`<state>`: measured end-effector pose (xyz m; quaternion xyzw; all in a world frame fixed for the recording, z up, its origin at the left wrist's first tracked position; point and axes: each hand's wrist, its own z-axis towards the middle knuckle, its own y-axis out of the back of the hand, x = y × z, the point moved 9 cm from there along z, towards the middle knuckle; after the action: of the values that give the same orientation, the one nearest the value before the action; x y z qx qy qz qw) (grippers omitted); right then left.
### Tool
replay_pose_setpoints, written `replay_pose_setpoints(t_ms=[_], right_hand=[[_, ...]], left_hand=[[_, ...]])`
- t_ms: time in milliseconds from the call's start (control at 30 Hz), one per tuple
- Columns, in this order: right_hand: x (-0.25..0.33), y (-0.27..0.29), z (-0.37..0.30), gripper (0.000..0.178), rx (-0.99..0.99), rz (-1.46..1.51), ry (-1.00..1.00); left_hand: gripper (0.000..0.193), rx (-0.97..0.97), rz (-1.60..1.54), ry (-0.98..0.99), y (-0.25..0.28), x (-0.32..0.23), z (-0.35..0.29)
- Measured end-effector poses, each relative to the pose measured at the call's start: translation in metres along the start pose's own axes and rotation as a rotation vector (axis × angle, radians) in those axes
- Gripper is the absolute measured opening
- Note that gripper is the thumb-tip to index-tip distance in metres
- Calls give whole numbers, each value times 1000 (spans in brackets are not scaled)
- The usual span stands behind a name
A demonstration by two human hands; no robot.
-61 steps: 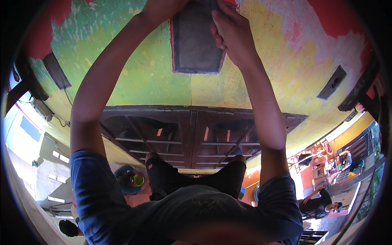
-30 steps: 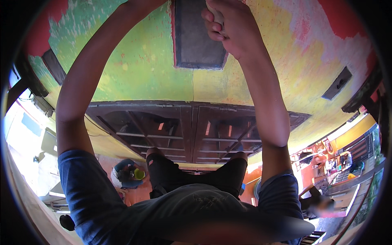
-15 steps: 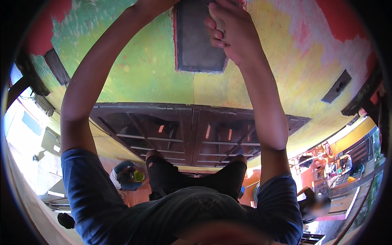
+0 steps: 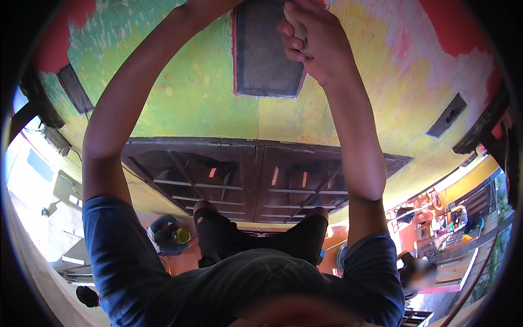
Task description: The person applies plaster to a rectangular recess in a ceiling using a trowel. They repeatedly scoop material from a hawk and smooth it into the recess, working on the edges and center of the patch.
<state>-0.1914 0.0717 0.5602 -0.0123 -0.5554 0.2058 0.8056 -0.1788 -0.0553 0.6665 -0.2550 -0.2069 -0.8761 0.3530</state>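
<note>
My right hand (image 4: 318, 41) is raised to the painted wall (image 4: 201, 98) and closed around a pale handle (image 4: 297, 26). The working end of that tool lies beyond the upper edge, so its kind is unclear. Behind this hand is a dark grey rectangular panel (image 4: 267, 65) with thin red edges, set in the wall. My left arm also reaches up, and only the base of my left hand (image 4: 220, 5) shows at the upper edge. Its fingers are hidden. The wall carries patchy green and yellow paint, with solid red paint (image 4: 463, 24) at the upper right.
Below the panel are brown double shutters (image 4: 256, 180) with glass panes. A smaller dark plate (image 4: 447, 115) is on the wall at right, another (image 4: 75, 89) at left. A person (image 4: 163, 234) with a yellow-green container (image 4: 183, 235) is low at left; another person (image 4: 419, 275) is at lower right.
My right hand has shifted slightly to the right and down, still holding the pale handle. My left arm has moved very little. The person at lower left has changed posture slightly.
</note>
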Motion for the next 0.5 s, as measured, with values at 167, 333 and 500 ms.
replay_pose_setpoints(t_ms=[167,333,500], right_hand=[[8,-5,5,6,77,31,38],[10,-4,4,9,83,7,77],[2,6,-5,5,13,-8,22]], left_hand=[[27,19,16,-3,1,4,3],[25,7,45,14,2,4,7],[23,34,-30,-16,-5,-4,2]])
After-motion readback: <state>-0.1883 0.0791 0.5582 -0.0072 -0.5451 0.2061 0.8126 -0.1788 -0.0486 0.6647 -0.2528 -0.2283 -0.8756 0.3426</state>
